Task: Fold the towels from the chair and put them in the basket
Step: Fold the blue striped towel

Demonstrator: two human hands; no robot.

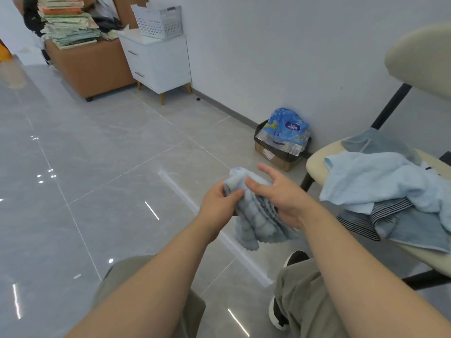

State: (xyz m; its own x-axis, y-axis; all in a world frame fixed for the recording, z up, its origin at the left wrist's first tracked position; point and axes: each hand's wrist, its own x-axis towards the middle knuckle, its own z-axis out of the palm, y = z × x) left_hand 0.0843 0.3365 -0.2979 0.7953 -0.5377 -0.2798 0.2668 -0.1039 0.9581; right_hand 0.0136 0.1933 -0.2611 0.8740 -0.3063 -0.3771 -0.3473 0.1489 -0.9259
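One pale-blue towel (253, 215) (bumpy, scallop-edged) hangs bunched and crumpled.

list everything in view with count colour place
held towel: one, pale blue, bunched between both hands
pile of towels: one, blue and striped, chair seat
chair: one, cream with black frame, right
basket: one, white, on the cabinet
cabinet: one, white, against the wall
book stack: one, mixed colours, far left
cardboard box: one, brown, by the wall, blue packaging inside
left hand: grips the towel
right hand: fingers extended, against the towel
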